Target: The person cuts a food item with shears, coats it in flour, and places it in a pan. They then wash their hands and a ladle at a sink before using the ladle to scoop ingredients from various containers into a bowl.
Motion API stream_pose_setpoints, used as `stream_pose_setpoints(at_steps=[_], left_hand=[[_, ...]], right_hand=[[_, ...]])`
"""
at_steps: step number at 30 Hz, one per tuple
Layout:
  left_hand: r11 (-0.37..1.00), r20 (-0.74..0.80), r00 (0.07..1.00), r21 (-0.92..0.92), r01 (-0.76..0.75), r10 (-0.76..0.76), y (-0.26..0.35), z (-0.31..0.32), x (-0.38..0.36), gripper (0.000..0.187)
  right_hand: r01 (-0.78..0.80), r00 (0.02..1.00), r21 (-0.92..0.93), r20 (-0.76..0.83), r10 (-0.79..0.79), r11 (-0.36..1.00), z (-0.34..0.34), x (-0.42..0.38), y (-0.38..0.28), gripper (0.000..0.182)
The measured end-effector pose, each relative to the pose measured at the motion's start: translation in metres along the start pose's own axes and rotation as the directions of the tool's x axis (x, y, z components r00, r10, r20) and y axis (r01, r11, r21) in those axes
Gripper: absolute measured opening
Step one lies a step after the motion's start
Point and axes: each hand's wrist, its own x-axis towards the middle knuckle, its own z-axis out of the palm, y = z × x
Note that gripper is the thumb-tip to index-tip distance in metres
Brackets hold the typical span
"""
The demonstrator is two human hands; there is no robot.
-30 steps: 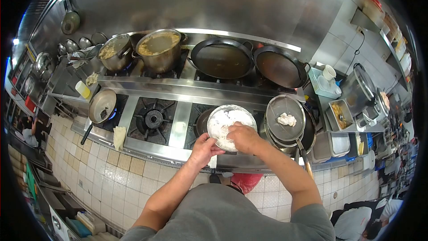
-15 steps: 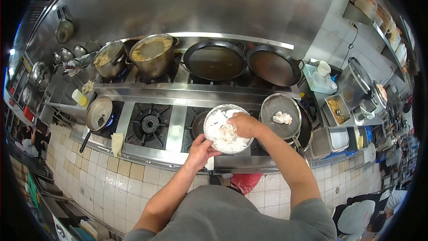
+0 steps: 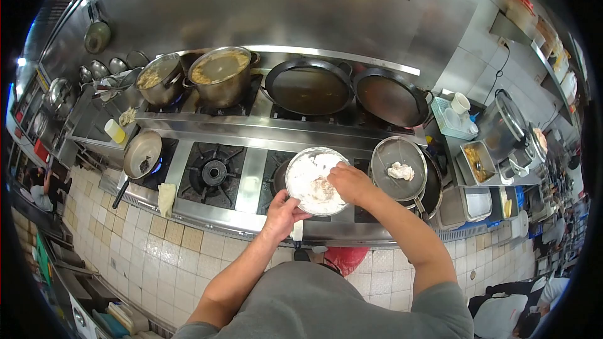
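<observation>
Flour-filled metal bowl [image 3: 312, 176] sat over the stove [image 3: 251, 176], beside a strainer [image 3: 397, 169] holding floured pieces; our left hand [image 3: 284, 212] gripped its near rim; our right hand [image 3: 349, 183] pressed in, fingers curled on a floured piece.

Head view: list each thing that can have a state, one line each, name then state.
left hand: grips the near rim of the bowl
right hand: fingers down in the white floury food
bowl: held above the stove, tilted, holding floury food
strainer: rests on a pan, one floured piece inside
front left burner: lit, blue flame under a small pan
middle front burner: bare, no flame seen
two back pots: full, uncovered
</observation>
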Motion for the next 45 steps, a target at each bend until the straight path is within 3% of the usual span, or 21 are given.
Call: stream_pose_setpoints(at_steps=[5,7,10,14,16,23,26,29,31,35,36,37,39,40,41,43,45], left_hand=[[1.000,-0.008,1.000,-0.012,-0.006,0.006,-0.007,0.000,0.000,0.039],[1.000,-0.005,1.000,-0.010,0.024,-0.024,-0.011,0.001,0.001,0.041],[0.999,-0.026,0.999,-0.031,0.019,-0.020,-0.012,0.003,0.001,0.041],[1.000,-0.021,1.000,-0.019,0.001,-0.001,-0.008,0.007,-0.003,0.041],[1.000,-0.011,1.000,0.030,0.003,-0.003,-0.010,0.005,-0.002,0.040],[1.000,-0.040,0.999,0.002,0.023,-0.023,-0.014,0.001,-0.001,0.040],[0.999,-0.031,0.999,-0.048,-0.011,0.009,-0.010,0.001,-0.001,0.040],[0.998,-0.063,0.998,-0.063,-0.006,0.002,-0.007,0.001,-0.003,0.039],[0.997,-0.057,0.998,-0.073,0.000,-0.004,-0.008,0.000,-0.003,0.039],[0.998,-0.037,0.999,-0.066,0.000,-0.002,-0.011,0.000,-0.002,0.040],[0.999,-0.036,0.999,-0.053,0.013,-0.015,-0.013,-0.001,-0.001,0.041],[0.999,-0.036,0.999,-0.040,0.025,-0.027,-0.013,-0.002,0.000,0.041],[0.998,-0.034,0.999,-0.048,0.033,-0.034,-0.015,-0.003,-0.001,0.042],[0.998,-0.033,0.999,-0.057,0.041,-0.043,-0.015,-0.004,-0.001,0.042],[0.997,-0.032,0.999,-0.060,0.040,-0.042,-0.016,-0.005,0.000,0.042],[0.997,-0.035,0.999,-0.069,0.037,-0.040,-0.014,-0.005,0.000,0.042],[0.997,-0.038,0.999,-0.071,0.032,-0.034,-0.011,-0.004,-0.002,0.040]], right_hand=[[-0.067,0.991,0.090,0.120,0.057,0.994,0.012,0.004,0.003,0.023],[0.046,0.999,0.447,-0.018,-0.042,0.893,0.023,0.012,0.005,0.026],[-0.064,0.997,0.373,-0.009,0.073,0.925,0.015,0.017,-0.003,0.026],[0.000,0.997,0.448,-0.071,0.036,0.894,0.012,0.019,-0.016,0.027],[-0.038,0.999,0.355,0.020,0.033,0.934,0.018,0.018,-0.014,0.031],[-0.206,0.974,0.330,0.156,0.162,0.921,0.001,0.016,-0.017,0.042],[-0.223,0.973,0.477,0.050,0.227,0.850,0.012,0.015,-0.001,0.047],[-0.108,0.993,0.536,0.015,0.119,0.838,0.002,0.012,0.008,0.051],[0.047,0.999,0.385,-0.005,-0.049,0.922,-0.002,0.005,-0.008,0.052],[-0.110,0.991,0.234,0.096,0.089,0.966,0.000,0.014,-0.038,0.034],[-0.072,0.996,0.227,-0.031,0.081,0.971,0.004,0.016,-0.035,0.027],[-0.069,0.996,0.226,-0.033,0.079,0.972,0.012,0.020,-0.029,0.027],[-0.130,0.946,0.558,-0.178,0.271,0.820,0.021,0.026,-0.017,0.023],[-0.151,0.931,0.670,-0.150,0.332,0.726,0.016,0.026,-0.013,0.016],[-0.152,0.932,0.669,-0.149,0.331,0.728,0.019,0.027,-0.007,0.016],[-0.213,0.870,0.935,0.049,0.491,0.284,0.033,0.034,0.008,0.017],[-0.245,0.871,0.934,0.095,0.482,0.259,0.025,0.038,0.014,0.021]])
